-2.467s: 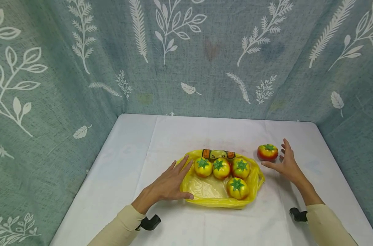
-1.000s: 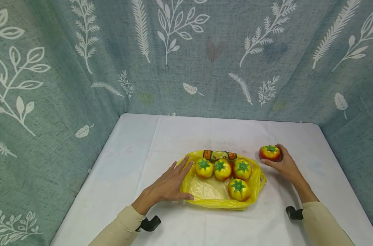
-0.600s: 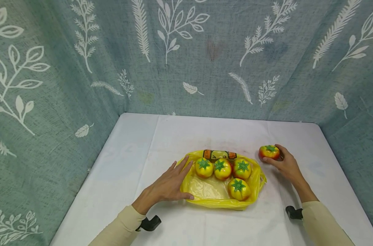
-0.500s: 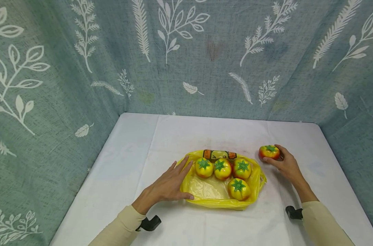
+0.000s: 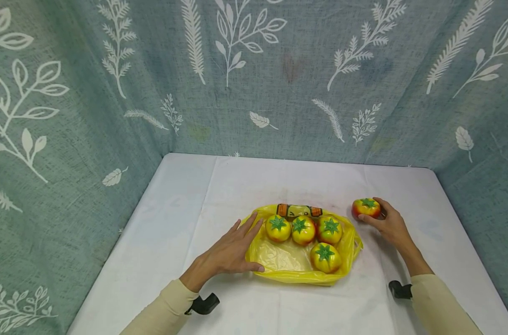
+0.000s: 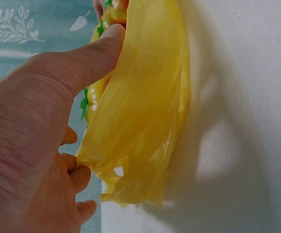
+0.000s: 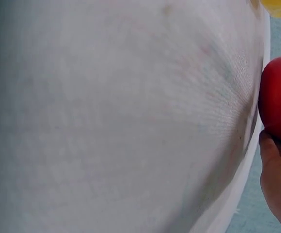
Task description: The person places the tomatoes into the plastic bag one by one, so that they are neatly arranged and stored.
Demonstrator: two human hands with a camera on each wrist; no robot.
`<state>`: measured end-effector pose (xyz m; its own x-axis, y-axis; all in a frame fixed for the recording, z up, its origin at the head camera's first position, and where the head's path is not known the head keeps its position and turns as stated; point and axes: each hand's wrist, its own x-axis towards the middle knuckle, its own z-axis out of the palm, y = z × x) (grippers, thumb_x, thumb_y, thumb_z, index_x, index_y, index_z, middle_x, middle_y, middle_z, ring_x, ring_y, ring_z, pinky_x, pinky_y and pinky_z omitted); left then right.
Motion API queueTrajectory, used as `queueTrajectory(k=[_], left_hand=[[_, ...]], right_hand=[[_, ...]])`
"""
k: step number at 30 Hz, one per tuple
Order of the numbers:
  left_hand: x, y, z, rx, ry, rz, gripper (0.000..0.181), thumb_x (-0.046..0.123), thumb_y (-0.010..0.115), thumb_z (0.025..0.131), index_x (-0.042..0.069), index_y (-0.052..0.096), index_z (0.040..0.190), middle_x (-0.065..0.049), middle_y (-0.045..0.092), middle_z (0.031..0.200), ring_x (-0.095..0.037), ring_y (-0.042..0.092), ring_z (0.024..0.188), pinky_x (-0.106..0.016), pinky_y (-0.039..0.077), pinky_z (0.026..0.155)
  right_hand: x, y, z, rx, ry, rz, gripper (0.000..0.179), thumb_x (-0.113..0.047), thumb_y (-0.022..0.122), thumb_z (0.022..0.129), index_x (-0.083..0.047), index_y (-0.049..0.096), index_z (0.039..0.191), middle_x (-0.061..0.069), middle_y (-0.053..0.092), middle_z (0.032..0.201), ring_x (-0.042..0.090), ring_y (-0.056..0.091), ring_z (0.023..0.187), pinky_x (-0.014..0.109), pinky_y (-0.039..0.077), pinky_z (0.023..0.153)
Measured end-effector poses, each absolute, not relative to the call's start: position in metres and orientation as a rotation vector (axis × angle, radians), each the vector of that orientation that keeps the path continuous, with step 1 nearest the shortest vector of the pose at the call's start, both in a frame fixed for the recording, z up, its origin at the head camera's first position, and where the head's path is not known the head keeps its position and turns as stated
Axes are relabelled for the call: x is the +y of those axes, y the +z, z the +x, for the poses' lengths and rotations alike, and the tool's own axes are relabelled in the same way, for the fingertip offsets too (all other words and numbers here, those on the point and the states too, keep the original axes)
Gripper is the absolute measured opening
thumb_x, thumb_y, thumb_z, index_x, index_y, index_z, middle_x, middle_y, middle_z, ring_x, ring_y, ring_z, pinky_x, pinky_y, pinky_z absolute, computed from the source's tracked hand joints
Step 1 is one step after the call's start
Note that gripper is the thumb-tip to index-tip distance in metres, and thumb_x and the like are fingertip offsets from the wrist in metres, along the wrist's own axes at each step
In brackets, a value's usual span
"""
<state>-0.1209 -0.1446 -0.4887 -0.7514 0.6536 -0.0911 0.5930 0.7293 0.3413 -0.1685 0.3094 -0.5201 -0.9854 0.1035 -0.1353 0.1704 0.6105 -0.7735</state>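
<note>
My right hand (image 5: 392, 225) grips a red-and-yellow toy tomato (image 5: 366, 208) with a green star-shaped top, right of the bag. In the right wrist view the tomato (image 7: 279, 98) shows its red side, with the hand (image 7: 280, 179) below it. A yellow plastic bag (image 5: 283, 257) lies spread wide in front of me, with several similar tomatoes (image 5: 325, 257) inside. My left hand (image 5: 230, 251) rests at the bag's left edge, fingers spread and straight. In the left wrist view its thumb (image 6: 99, 56) lies against the yellow film (image 6: 145, 97).
A white cloth (image 5: 187, 200) covers the table. Grey-green curtains (image 5: 254, 102) with white leaf prints stand behind it and at both sides. An orange-and-black printed patch (image 5: 299, 211) shows on the bag's far rim. A black wrist camera (image 5: 204, 304) sits under the left sleeve.
My right hand has moved from beside the loose tomato to gripping it, and has barely moved during the last half second. The left hand and the bag have stayed put.
</note>
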Motion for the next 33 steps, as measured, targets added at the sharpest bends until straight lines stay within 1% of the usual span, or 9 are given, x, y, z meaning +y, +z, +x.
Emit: queueTrajectory(k=[8,15,21,25,29,33], left_hand=[[-0.144,-0.488,-0.121,2.730,0.433,1.006,0.119,0.070,0.070,0.081,0.003,0.013,0.162,-0.019,0.001,0.168,-0.030,0.023,0.152,-0.050,0.011,0.124],[-0.143,-0.488,-0.121,2.721,0.446,0.988,0.120,0.068,0.073,0.080,0.005,0.012,0.163,-0.018,0.000,0.168,-0.030,0.019,0.153,-0.050,0.010,0.124],[-0.143,-0.489,-0.120,2.732,0.429,0.997,0.120,0.069,0.072,0.081,0.004,0.013,0.162,-0.018,0.001,0.168,-0.029,0.020,0.152,-0.049,0.011,0.124],[-0.143,-0.489,-0.121,2.735,0.423,1.003,0.119,0.069,0.071,0.081,0.004,0.013,0.162,-0.018,0.001,0.168,-0.029,0.020,0.152,-0.049,0.011,0.124],[-0.143,-0.490,-0.121,2.730,0.424,1.001,0.120,0.069,0.071,0.081,0.005,0.012,0.163,-0.018,0.000,0.168,-0.029,0.020,0.152,-0.050,0.011,0.124],[-0.143,-0.490,-0.122,2.729,0.425,0.999,0.120,0.070,0.071,0.081,0.005,0.012,0.163,-0.017,0.000,0.168,-0.029,0.019,0.153,-0.050,0.011,0.124]], right_hand=[[0.311,-0.518,-0.168,2.759,-1.336,0.219,0.096,-0.045,0.073,0.093,0.005,0.022,0.157,0.035,0.029,0.155,0.054,0.033,0.138,0.062,0.036,0.109],[0.311,-0.516,-0.167,2.749,-1.340,0.224,0.096,-0.044,0.074,0.092,0.005,0.022,0.157,0.035,0.028,0.155,0.054,0.033,0.139,0.062,0.037,0.109],[0.310,-0.511,-0.165,2.779,-1.362,0.167,0.095,-0.044,0.074,0.092,0.005,0.024,0.156,0.035,0.030,0.155,0.055,0.032,0.139,0.064,0.035,0.109],[0.309,-0.505,-0.164,2.814,-1.376,0.118,0.096,-0.050,0.074,0.090,0.004,0.028,0.156,0.034,0.032,0.153,0.054,0.033,0.138,0.064,0.032,0.110],[0.305,-0.498,-0.163,2.845,-1.372,0.095,0.098,-0.055,0.073,0.088,0.002,0.030,0.155,0.032,0.035,0.153,0.051,0.036,0.138,0.061,0.034,0.108],[0.302,-0.490,-0.162,2.839,-1.385,0.072,0.095,-0.049,0.075,0.090,0.003,0.029,0.155,0.032,0.034,0.154,0.050,0.036,0.139,0.060,0.037,0.107]])
